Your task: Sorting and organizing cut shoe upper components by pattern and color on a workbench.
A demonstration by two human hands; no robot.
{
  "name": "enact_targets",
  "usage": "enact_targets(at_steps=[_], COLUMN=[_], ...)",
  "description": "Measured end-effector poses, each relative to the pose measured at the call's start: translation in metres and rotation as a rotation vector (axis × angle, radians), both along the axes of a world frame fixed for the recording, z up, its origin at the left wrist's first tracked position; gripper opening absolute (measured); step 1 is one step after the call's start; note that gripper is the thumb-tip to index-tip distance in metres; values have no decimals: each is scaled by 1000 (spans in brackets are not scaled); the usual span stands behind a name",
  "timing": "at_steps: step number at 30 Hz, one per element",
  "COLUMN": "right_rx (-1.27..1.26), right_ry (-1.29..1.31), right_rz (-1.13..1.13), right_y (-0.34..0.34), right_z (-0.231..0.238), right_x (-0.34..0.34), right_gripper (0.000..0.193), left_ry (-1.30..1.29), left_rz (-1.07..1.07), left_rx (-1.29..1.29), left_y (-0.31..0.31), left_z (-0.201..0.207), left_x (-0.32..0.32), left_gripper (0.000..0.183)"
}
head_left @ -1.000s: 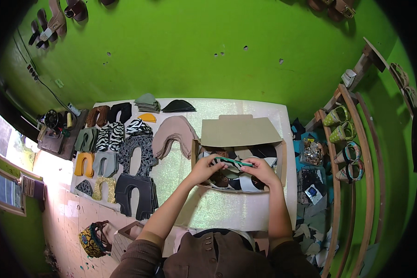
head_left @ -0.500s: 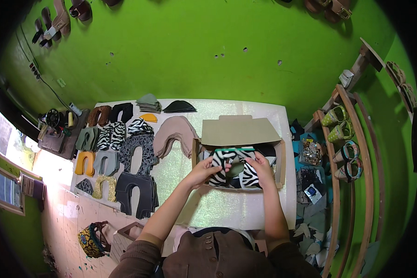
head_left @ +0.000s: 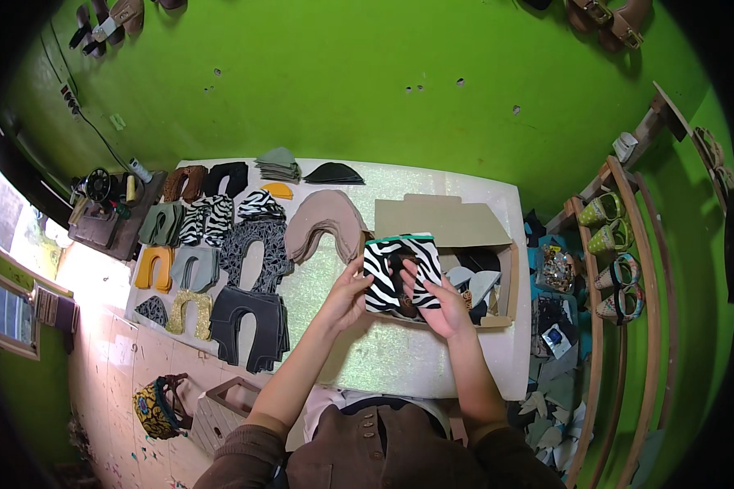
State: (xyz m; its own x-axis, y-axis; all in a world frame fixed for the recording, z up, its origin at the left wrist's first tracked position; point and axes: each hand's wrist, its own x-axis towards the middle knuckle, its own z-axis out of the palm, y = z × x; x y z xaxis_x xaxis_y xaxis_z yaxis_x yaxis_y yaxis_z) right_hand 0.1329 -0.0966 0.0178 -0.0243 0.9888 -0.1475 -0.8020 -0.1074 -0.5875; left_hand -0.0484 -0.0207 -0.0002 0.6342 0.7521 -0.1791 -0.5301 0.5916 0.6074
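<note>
A zebra-print U-shaped material piece [head_left: 378,275], with a green line along its top edge, is held up in front of me over the table. My left hand [head_left: 347,300] is closed on its left leg, thumb on the front. On the other leg, my right hand [head_left: 444,306] grips with the thumb low, and its fingers show through the cutout. Behind and right of the piece stands an opened cardboard box [head_left: 507,281], partly hidden by it. Pale grey and black cut pieces [head_left: 484,284] lie inside the box.
On the white-covered table [head_left: 359,363], stacks of cut pieces fill the left: black [head_left: 228,322], beige [head_left: 306,224], mustard [head_left: 152,269] and others. A sewing machine [head_left: 98,186] stands beyond the left edge. To the right are scrap bins [head_left: 556,269] and a wooden rack [head_left: 640,326] with sandals.
Both hands have lifted the zebra-print piece from over the box toward me and left, uncovering more of the box's contents. The view has shifted slightly.
</note>
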Motion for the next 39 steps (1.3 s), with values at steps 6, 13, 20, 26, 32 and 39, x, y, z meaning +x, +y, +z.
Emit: enact_targets(at_steps=[6,13,20,26,32,39], right_rx=[-8,-202,-291,-246,-263,-244], right_ry=[189,72,-141,-19,246,264], right_rz=[-27,62,157,255,272,276], right_y=[27,71,125,178,243,282], right_z=[-2,-23,-47,-57,-58,-68], right_x=[-37,-123,-226,-295,-344,-371], right_gripper=[53,39,29,28,36,35], left_ry=[-235,-35,-29,18,91,80], left_rz=[-101,50,168,197,254,230], left_rx=[-207,-217,-244,-236,-222,-172], left_y=[14,48,85,131,192,239], left_z=[1,0,-16,-29,-26,-35], left_x=[-42,-132,-236,-311,-360,-394], left_gripper=[45,40,41,40,39,37])
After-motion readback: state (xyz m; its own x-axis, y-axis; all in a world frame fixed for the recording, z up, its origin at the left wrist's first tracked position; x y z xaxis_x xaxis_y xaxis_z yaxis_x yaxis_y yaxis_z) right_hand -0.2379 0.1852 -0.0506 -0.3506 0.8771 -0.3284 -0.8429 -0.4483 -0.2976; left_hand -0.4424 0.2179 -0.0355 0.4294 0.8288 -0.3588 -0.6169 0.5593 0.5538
